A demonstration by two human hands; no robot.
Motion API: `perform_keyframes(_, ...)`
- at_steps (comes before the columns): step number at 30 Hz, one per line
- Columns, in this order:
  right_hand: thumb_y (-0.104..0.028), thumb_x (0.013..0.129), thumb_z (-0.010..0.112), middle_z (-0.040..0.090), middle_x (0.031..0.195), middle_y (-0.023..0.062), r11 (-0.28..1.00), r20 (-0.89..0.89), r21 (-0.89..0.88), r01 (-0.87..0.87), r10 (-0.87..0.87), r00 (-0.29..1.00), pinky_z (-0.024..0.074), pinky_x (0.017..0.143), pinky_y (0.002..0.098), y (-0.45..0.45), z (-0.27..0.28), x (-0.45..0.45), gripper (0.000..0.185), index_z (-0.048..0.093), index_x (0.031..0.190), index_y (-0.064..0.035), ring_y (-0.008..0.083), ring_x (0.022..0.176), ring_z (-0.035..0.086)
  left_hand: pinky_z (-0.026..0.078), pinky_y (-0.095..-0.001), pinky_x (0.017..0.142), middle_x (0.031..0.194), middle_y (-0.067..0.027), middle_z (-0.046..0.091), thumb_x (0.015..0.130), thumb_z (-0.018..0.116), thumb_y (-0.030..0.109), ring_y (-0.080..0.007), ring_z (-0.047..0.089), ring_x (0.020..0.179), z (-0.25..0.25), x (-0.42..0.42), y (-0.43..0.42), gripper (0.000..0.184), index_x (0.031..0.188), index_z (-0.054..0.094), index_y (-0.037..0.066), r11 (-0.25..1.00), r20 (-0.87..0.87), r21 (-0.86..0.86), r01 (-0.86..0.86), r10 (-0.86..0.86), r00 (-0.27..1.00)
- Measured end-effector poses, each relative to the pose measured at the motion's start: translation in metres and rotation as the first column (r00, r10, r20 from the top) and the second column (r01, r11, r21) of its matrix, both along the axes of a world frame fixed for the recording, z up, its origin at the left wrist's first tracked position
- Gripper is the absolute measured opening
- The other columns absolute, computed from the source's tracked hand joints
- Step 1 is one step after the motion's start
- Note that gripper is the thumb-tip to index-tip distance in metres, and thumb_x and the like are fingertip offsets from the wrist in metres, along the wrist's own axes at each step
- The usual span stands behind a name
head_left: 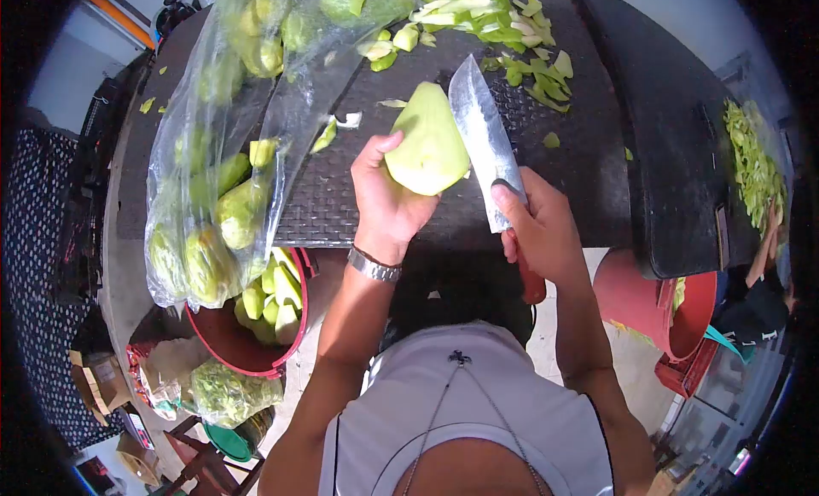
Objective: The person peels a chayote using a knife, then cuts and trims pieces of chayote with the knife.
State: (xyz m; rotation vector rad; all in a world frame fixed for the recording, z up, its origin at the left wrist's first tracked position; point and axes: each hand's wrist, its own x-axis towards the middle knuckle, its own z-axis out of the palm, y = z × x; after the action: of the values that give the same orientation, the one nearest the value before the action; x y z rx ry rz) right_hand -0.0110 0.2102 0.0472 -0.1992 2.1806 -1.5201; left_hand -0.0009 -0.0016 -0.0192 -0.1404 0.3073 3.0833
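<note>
My left hand [384,193] is wrapped round the side and underside of a peeled green papaya [424,138], pale green and pear-shaped, its narrow end pointing away from me. In my right hand [546,227] is a large kitchen knife [485,125] with a red handle, its broad blade pointing up and away. My thumb lies on the flat of the blade near the handle. The blade stands close along the papaya's right side; whether they touch I cannot tell. Both hands are above the near edge of the dark woven-textured table [341,210].
A clear plastic bag [294,112] of unpeeled papayas spreads over the table's left. Green peelings [486,18] lie at the back. Below left, a red bucket [243,351] holds peeled pieces; another red bucket [631,300] lies tilted at right. Another person's hand [768,240] is at far right.
</note>
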Motion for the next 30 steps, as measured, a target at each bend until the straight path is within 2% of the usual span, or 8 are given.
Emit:
perform_keyframes(5,-0.019,0.105,0.058,0.062,0.064,0.0098,0.998,0.005,-0.007,-0.069,0.069,0.998,0.0473,0.047,0.0322,-0.001,0.003,0.015,0.020,0.057,0.112,-0.0008,0.0143,0.049,0.061,0.051,-0.0463,0.103,0.132,-0.0142,0.068,0.093,0.061,0.033,-0.0302,0.066,0.119,0.000,0.002,0.007,0.055,0.138,0.058,0.003,0.998,-0.034,-0.017,-0.056,0.056,0.998)
perform_keyframes(8,-0.019,0.106,0.057,0.065,0.067,0.0126,0.997,0.014,-0.005,-0.080,0.080,0.997,0.0495,0.048,0.0335,-0.003,-0.002,0.023,0.020,0.054,0.111,0.0000,0.0166,0.050,0.063,0.049,-0.0463,0.107,0.133,-0.0137,0.068,0.093,0.062,0.029,-0.0316,0.066,0.119,0.009,0.001,0.014,0.053,0.138,0.058,0.002,0.977,0.091,-0.069,-0.200,0.206,0.974)
perform_keyframes(11,-0.019,0.106,0.055,0.067,0.071,0.0149,0.997,0.039,0.002,-0.081,0.081,0.996,0.0516,0.049,0.0353,-0.005,0.001,0.027,0.020,0.052,0.110,0.0002,0.0195,0.052,0.066,0.045,-0.0476,0.113,0.136,-0.0174,0.065,0.093,0.063,0.026,-0.0342,0.063,0.124,0.009,0.001,0.017,0.055,0.141,0.056,0.000,0.968,0.103,-0.066,-0.243,0.249,0.963)
perform_keyframes(14,-0.020,0.107,0.054,0.068,0.074,0.0163,0.997,0.021,0.013,-0.082,0.082,0.996,0.0529,0.049,0.0371,-0.004,-0.002,0.031,0.020,0.051,0.109,0.0000,0.0221,0.054,0.069,0.043,-0.0472,0.116,0.140,-0.0215,0.062,0.094,0.064,0.027,-0.0353,0.060,0.129,0.015,0.000,0.022,0.057,0.142,0.054,-0.002,0.976,-0.012,-0.017,-0.218,0.218,0.976)
perform_keyframes(17,-0.021,0.108,0.052,0.069,0.075,0.0169,0.994,0.041,0.056,-0.094,0.091,0.995,0.0531,0.048,0.0384,-0.002,-0.005,0.033,0.021,0.049,0.111,-0.0002,0.0244,0.057,0.071,0.041,-0.0475,0.119,0.142,-0.0251,0.059,0.094,0.064,0.028,-0.0367,0.058,0.132,0.016,0.000,0.024,0.060,0.144,0.051,-0.003,0.971,-0.025,-0.042,-0.233,0.233,0.972)
perform_keyframes(23,-0.023,0.109,0.050,0.066,0.071,0.0145,0.997,0.057,-0.006,-0.078,0.078,0.995,0.0493,0.044,0.0368,-0.004,-0.013,0.024,0.023,0.047,0.110,-0.0004,0.0206,0.051,0.066,0.047,-0.0446,0.109,0.132,-0.0157,0.068,0.100,0.060,0.032,-0.0298,0.065,0.121,-0.003,0.010,0.038,0.047,0.137,0.058,0.001,0.972,0.050,-0.133,-0.192,0.200,0.979)
perform_keyframes(24,-0.023,0.109,0.049,0.065,0.069,0.0136,0.997,0.061,-0.034,-0.073,0.075,0.995,0.0485,0.043,0.0361,-0.005,-0.014,0.020,0.023,0.047,0.109,-0.0005,0.0194,0.050,0.065,0.049,-0.0435,0.104,0.126,-0.0118,0.071,0.103,0.058,0.034,-0.0269,0.068,0.114,-0.004,0.013,0.043,0.043,0.133,0.061,0.003,0.980,0.035,-0.114,-0.161,0.166,0.986)
perform_keyframes(30,-0.022,0.110,0.046,0.061,0.064,0.0093,0.992,0.095,-0.109,-0.063,0.074,0.993,0.0464,0.041,0.0333,-0.006,-0.022,0.016,0.021,0.046,0.106,-0.0018,0.0161,0.043,0.057,0.051,-0.0441,0.102,0.121,-0.0123,0.072,0.100,0.060,0.031,-0.0276,0.068,0.113,-0.005,0.014,0.056,0.041,0.130,0.063,0.003,0.975,0.083,-0.139,-0.176,0.188,0.979)
